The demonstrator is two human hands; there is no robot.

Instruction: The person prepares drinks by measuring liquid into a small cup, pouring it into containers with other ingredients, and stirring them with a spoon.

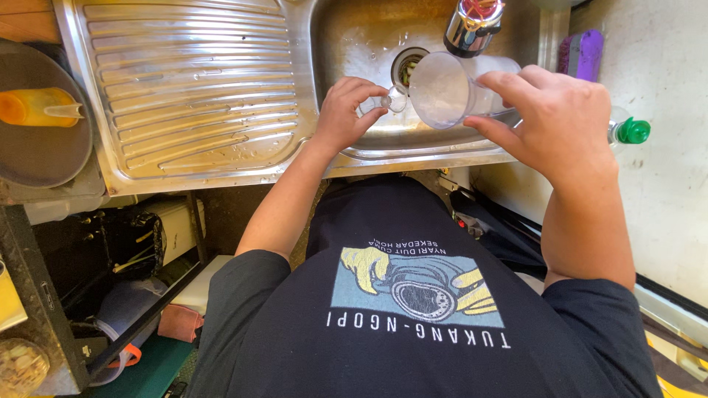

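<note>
My right hand (554,118) grips a clear plastic measuring cup (446,90), tilted on its side over the steel sink basin (369,37), its mouth facing left. My left hand (345,112) pinches a small clear glass piece (389,102) beside the cup's rim, just over the basin's near edge. The chrome tap (472,26) hangs right above the cup. The round drain (407,65) lies behind both hands.
A ribbed steel drainboard (192,81) stretches left of the basin. A dark round pan holding an orange cup (33,107) sits at far left. A purple sponge (582,53) and a green-capped bottle (630,131) rest on the right counter. Cluttered shelves lie below left.
</note>
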